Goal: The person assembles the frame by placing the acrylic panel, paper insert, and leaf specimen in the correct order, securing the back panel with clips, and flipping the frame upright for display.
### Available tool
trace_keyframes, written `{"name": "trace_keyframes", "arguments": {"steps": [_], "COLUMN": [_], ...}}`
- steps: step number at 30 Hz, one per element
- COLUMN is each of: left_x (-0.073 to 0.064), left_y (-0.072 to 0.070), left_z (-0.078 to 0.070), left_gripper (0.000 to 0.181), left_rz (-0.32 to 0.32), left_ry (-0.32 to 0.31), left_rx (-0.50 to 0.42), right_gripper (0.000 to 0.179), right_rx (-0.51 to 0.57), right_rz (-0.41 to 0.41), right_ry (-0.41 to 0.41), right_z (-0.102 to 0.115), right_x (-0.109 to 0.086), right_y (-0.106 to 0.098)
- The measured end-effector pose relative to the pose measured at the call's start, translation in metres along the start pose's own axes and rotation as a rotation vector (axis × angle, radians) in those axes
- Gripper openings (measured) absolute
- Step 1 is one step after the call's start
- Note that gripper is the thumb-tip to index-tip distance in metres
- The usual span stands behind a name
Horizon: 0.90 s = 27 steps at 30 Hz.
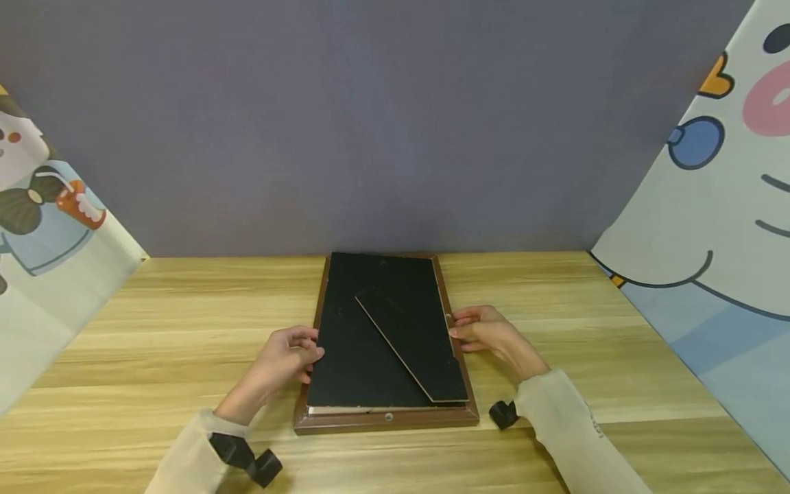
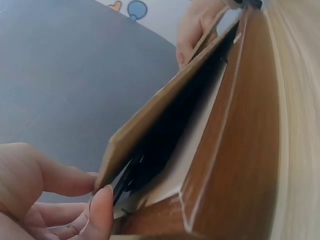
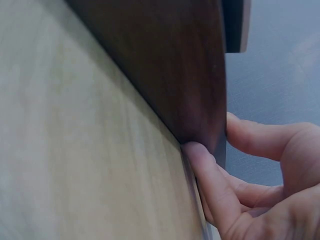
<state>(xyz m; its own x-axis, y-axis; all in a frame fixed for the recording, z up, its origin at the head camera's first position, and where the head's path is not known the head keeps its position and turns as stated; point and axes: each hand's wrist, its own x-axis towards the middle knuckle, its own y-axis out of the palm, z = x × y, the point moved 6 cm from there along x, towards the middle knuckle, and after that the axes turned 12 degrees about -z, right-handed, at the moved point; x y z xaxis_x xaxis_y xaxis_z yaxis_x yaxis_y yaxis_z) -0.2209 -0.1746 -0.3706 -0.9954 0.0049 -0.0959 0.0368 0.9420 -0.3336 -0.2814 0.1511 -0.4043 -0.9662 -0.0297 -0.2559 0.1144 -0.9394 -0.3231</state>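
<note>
A brown frame point(image 1: 426, 417) lies on the wooden table point(image 1: 555, 288); over it sits a black backing board point(image 1: 342, 357) with a slanting support leg point(image 1: 420, 343). At the frame's left, the left hand point(image 1: 285, 357) pinches the board's edge, raised off the frame; at its right, the right hand point(image 1: 492, 336) apparently grips the frame's side. Beyond the frame stands a grey wall point(image 1: 395, 137).

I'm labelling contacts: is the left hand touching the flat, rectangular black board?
Touching: the left wrist view shows the left hand pinching the black board at its edge.
</note>
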Motion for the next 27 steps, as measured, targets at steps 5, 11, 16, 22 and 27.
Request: {"name": "trace_keyframes", "arguments": {"steps": [5,11,16,22,27], "left_x": [0.0025,0.0042,0.0034,0.0028,0.0029], "left_y": [-0.0002,0.0007,0.001,0.0017,0.0022], "left_z": [0.001,0.0011,-0.0011,-0.0045,-0.0045], "left_gripper": [0.047,0.048,0.055,0.049,0.048], "left_rz": [-0.012,-0.017,-0.039,-0.06,-0.061], "left_ry": [0.027,0.062,0.089,0.126,0.145], "left_rx": [0.053,0.068,0.115,0.189,0.221], "right_gripper": [0.052,0.053,0.053,0.052,0.052], "right_rx": [0.006,0.0,0.0,0.004,0.001], "right_rz": [0.005,0.008,0.013,0.009,0.004], "right_ry": [-0.003,-0.008,-0.004,0.004,0.005], "right_z": [-0.0008,0.0005,0.0016,0.0013,0.0008], "right_x": [-0.0003,-0.0013,-0.0011,0.0,-0.0001], "right_y": [0.0003,-0.0003,0.0,0.0005,0.0004]}}
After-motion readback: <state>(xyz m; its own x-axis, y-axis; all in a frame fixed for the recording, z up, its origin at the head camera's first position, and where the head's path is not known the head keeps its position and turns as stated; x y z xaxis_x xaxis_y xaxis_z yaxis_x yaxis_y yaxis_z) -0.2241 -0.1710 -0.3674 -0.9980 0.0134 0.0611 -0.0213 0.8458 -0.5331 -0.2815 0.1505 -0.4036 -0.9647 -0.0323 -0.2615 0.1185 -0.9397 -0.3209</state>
